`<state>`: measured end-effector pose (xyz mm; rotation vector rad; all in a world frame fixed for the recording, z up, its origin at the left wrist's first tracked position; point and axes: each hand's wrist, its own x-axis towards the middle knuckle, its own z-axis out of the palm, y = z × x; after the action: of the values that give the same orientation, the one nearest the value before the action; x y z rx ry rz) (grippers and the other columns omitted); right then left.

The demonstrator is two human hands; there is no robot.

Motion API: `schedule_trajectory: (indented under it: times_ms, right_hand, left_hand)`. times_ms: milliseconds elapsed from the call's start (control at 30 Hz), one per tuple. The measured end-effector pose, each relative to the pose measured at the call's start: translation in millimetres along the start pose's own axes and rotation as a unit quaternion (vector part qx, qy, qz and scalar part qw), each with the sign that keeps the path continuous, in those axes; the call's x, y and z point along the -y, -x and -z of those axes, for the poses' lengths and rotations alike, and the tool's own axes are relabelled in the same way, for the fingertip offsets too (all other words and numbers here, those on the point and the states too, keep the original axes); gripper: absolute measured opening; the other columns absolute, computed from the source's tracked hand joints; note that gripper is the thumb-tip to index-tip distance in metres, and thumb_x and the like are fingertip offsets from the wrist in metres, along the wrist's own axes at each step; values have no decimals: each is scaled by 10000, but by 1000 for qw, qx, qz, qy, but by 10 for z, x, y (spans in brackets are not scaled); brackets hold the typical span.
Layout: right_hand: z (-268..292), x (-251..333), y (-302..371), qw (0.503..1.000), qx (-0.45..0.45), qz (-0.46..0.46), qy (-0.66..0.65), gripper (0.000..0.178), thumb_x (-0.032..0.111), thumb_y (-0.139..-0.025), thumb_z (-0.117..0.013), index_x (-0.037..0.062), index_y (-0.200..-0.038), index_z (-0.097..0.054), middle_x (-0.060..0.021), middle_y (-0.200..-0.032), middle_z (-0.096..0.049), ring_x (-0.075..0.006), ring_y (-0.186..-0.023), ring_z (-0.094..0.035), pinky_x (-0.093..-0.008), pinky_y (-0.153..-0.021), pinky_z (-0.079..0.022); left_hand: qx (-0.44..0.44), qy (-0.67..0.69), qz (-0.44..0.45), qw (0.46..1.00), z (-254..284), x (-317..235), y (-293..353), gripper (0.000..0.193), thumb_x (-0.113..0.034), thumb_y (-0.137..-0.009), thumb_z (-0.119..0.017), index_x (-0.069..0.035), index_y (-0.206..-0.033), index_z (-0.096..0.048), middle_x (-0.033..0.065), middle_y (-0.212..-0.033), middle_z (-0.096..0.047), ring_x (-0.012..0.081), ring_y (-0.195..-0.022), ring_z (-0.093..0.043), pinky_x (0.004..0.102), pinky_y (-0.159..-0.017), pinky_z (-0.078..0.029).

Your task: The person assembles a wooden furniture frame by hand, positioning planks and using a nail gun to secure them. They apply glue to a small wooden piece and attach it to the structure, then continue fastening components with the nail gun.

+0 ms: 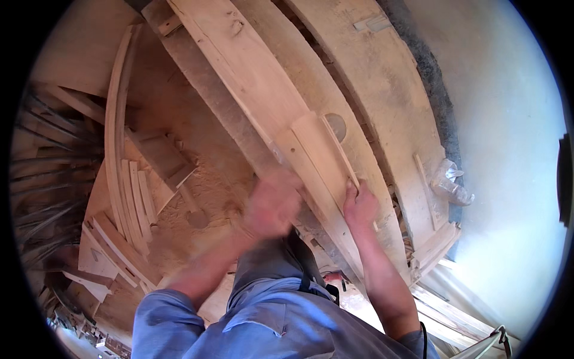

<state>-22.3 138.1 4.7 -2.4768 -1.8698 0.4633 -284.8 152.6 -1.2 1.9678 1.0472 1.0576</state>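
Note:
A long pale wooden board (239, 66) lies slantwise along the workbench. On its near part rests a shorter flat wood piece (314, 146), with a small dark hole in the wood beside it. My right hand (360, 205) is closed on a thin wooden strip (339, 146) that runs along the right edge of the shorter piece. My left hand (275, 200) is smeared by motion at the board's left edge, close to my body. Whether its fingers hold anything is hidden by the blur.
The dusty bench (382, 72) has a long gap along it and a round disc (335, 127) beside the strip. A clear plastic bottle (451, 182) lies by the wall. Curved wooden slats (116, 131) lean at left above the sawdust-covered floor (197, 143).

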Motion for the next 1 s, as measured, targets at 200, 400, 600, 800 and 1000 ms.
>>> schedule_trajectory:
  times_ms: [200,400,600,800,1000]
  right_hand:
    - [-113,26,-22,999,-15,40,-25,350,389,-979,-558,83,-1093,-685,-209,-719,-665,-430,-650,-651,-525,-576,-483]
    - [-111,10,-38,998,1,32,-45,295,339,-958,-594,90,-1087,-684,-189,-728,-669,-398,-651,-659,-486,-592,-496]
    - [46,116,-122,994,47,21,-98,243,222,-908,-628,53,-1076,-677,-179,-888,-692,-368,-798,-667,-463,-729,-510]
    - [97,117,-192,990,66,27,-123,268,174,-867,-648,16,-1082,-670,-186,-967,-694,-386,-869,-660,-474,-773,-506]
    - [127,83,-140,988,85,39,-121,369,140,-839,-640,-25,-1169,-648,-225,-1087,-688,-413,-958,-651,-475,-849,-508]
  left_hand:
    - [-106,-273,46,955,821,1216,-1238,315,-103,-910,-639,-3,-1208,-619,151,-1383,-563,399,-1345,-443,523,-1132,-342]
    - [16,-382,98,919,678,1521,-1715,372,-278,-977,-585,-53,-1271,-625,79,-1460,-512,332,-1441,-337,506,-1205,-234]
    - [31,-378,111,919,672,1512,-1758,353,-238,-958,-603,-67,-1264,-639,56,-1489,-494,326,-1452,-329,505,-1208,-225]
    - [39,-381,108,917,677,1542,-1803,346,-232,-915,-641,-76,-1224,-657,82,-1480,-490,371,-1435,-338,545,-1186,-241]
    - [50,-382,111,916,680,1565,-1824,349,-244,-877,-674,-85,-1187,-667,84,-1486,-480,381,-1430,-338,571,-1175,-242]
